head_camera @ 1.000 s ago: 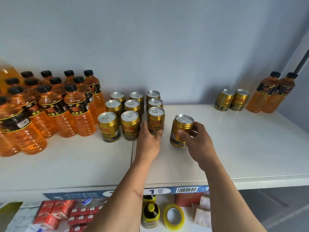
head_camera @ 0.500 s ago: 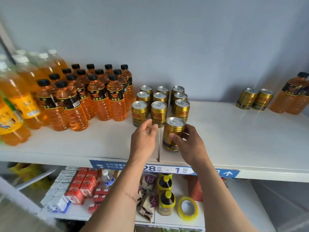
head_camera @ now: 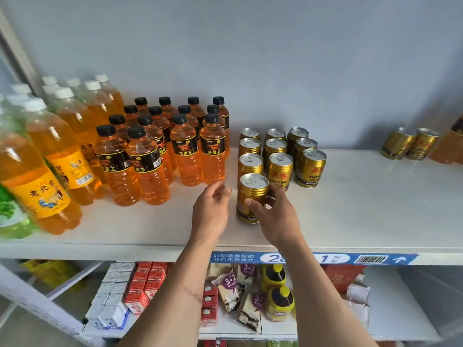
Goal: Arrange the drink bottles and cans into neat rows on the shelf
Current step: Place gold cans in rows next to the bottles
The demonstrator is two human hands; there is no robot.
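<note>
White shelf (head_camera: 350, 221) carries the drinks. Right hand (head_camera: 274, 216) grips a gold aluminium can with a silver pull-tab top (head_camera: 251, 196), thumb on its front, fingers round its right side; the can stands upright on the shelf at the front of the leftmost can column, just ahead of the block of nine matching gold cans (head_camera: 280, 156), three wide. Readable on those: "Wealth Bull" with a red bull mark. Left hand (head_camera: 211, 211) is released, fingers loosely curled, holding nothing, just left of the gripped can, not touching it. Left of the cans, clear plastic bottles of orange drink with black caps (head_camera: 188, 151) stand in rows, black label with a horse and "能量王". Further left, taller orange soda bottles with white caps and yellow labels (head_camera: 57, 159) reading "老北京"; a green bottle (head_camera: 10, 216) at the far-left edge, label blurred. Far right by the wall, two more gold cans (head_camera: 409, 144) stand touching, well apart from the block. Blue strip on the shelf edge (head_camera: 313, 258) shows "如您需要帮助 我们乐意效劳", "28", "1", a barcode and an arrow. Lower shelf holds snack packs marked "3+2" (head_camera: 230, 281).
</note>
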